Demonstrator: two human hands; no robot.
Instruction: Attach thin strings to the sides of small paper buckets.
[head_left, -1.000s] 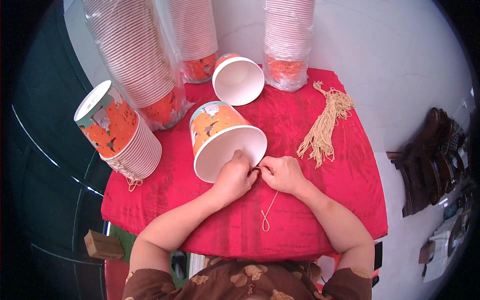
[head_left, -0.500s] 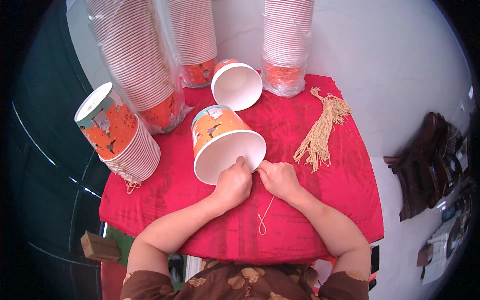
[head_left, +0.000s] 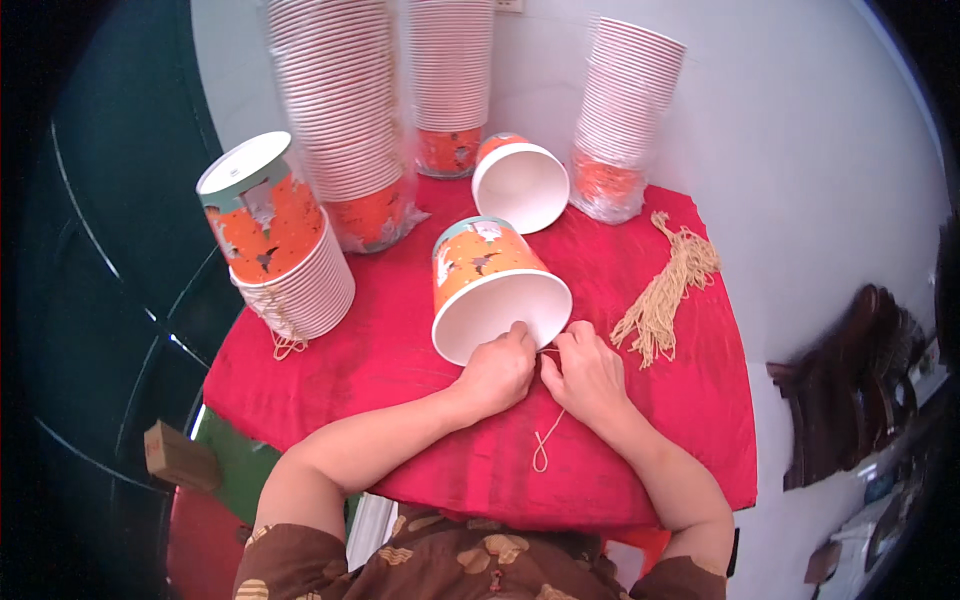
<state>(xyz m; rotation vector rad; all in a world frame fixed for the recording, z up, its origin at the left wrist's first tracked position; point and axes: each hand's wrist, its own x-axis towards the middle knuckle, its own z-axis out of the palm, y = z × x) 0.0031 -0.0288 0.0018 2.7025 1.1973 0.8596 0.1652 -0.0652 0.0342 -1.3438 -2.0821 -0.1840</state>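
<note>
An orange paper bucket (head_left: 470,262) with a white inside lies tilted on the red-covered table, its mouth toward me. At the lower right of its rim, my left hand (head_left: 498,372) is closed, thumb and fingertips just inside the mouth, pinching a thin beige string. My right hand (head_left: 590,378) is closed on the same string just outside the rim. A short stretch of it shows between the two hands. The string's looped end (head_left: 541,458) hangs below my right hand onto the cloth. My fingers hide the spot where string and rim meet.
A bundle of beige strings (head_left: 668,285) lies at the right. Another bucket (head_left: 522,187) rests on its side behind. At the left stands an upside-down bucket stack (head_left: 262,222) with strings hanging from it. Tall plastic-wrapped bucket stacks (head_left: 345,130) line the back, before a wall.
The whole view has shifted, so the table things sit farther right. My right hand has turned, and its fingers now point up along the rim. Both hands stay at the bucket's edge.
</note>
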